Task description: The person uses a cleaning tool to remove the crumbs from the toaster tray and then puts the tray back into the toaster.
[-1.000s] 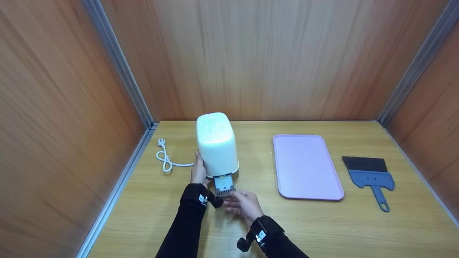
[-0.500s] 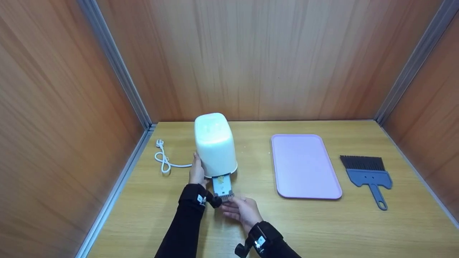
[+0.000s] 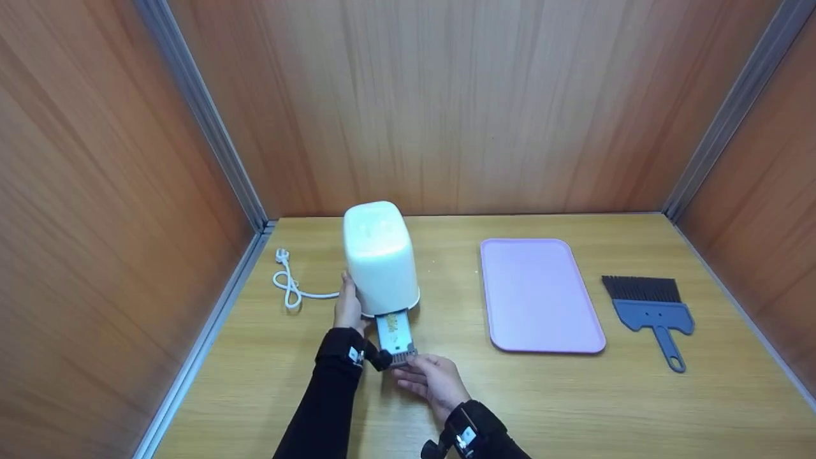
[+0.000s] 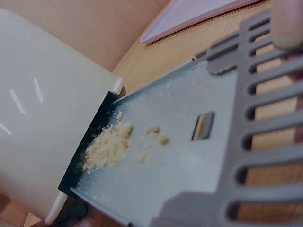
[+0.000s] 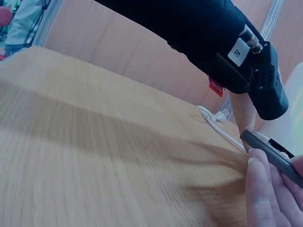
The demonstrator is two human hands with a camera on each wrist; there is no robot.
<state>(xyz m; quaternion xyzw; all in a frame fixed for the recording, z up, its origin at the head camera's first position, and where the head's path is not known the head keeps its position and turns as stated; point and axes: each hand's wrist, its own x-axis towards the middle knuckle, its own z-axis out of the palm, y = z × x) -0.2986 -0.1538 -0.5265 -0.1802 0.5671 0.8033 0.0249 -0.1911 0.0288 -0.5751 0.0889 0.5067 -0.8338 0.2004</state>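
Observation:
A white toaster (image 3: 381,258) stands at the left of the table. My left hand (image 3: 349,309) holds its left side near the base, fingers along the wall and thumb by the lower front edge. From the base a metal crumb tray (image 3: 393,330) sticks out. Its grey slotted front edge is pinched between thumb and fingers of my right hand (image 3: 437,382). Pale crumbs (image 4: 106,146) lie on the tray in the left wrist view, heaped close to the toaster's opening. The tray's inner end is hidden inside the toaster.
A pink rectangular tray (image 3: 542,296) lies right of the toaster. Further right is a blue hand brush (image 3: 653,312) with dark bristles. The looped white cord (image 3: 290,287) and plug are left of the toaster. Wooden walls (image 3: 446,108) enclose the back and sides.
My right hand has drawn the crumb tray a little further out, toward me, and crumbs have come into view on it. My left hand stays on the toaster. The head view has shifted slightly.

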